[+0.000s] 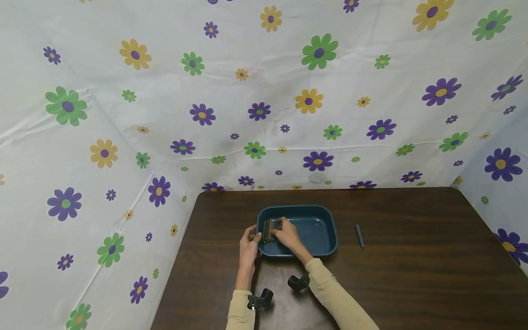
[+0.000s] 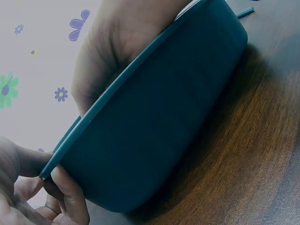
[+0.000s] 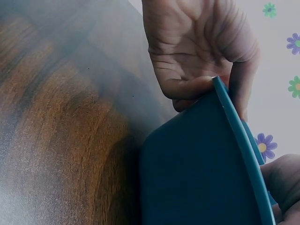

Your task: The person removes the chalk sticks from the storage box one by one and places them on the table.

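Several sticks (image 1: 267, 230) inside blue tray (image 1: 317, 233)

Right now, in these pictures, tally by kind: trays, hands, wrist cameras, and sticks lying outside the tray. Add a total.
Blue tray: 1
Hands (left hand, right hand): 2
Wrist cameras (left one, right one): 2
Loose stick outside: 1
Total: 6
Sticks inside the tray are left out: partly hidden, too small to count.
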A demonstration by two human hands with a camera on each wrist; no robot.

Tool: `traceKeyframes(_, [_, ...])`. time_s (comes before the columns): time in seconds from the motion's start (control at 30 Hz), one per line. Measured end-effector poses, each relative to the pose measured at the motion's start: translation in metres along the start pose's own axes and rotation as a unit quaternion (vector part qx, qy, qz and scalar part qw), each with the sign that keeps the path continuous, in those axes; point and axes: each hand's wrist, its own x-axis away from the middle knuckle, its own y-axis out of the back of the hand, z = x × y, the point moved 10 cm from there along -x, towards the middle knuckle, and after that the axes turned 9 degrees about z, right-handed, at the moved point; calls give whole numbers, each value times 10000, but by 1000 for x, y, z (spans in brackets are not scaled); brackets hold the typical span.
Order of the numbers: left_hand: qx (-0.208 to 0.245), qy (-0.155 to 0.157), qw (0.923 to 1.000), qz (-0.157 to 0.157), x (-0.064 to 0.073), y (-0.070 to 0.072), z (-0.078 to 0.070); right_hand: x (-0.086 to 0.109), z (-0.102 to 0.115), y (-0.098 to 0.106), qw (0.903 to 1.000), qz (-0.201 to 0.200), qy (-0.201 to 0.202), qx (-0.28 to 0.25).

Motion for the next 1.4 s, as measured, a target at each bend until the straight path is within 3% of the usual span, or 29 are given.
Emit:
traceKeyframes(0.43, [-93, -34, 10000, 2, 1, 0, -3, -4, 4, -3, 9989, -350, 112, 283])
traceKeyframes(1.4, [8, -2, 10000, 90, 1, 0, -2, -8, 4, -10, 9993, -180, 266, 201])
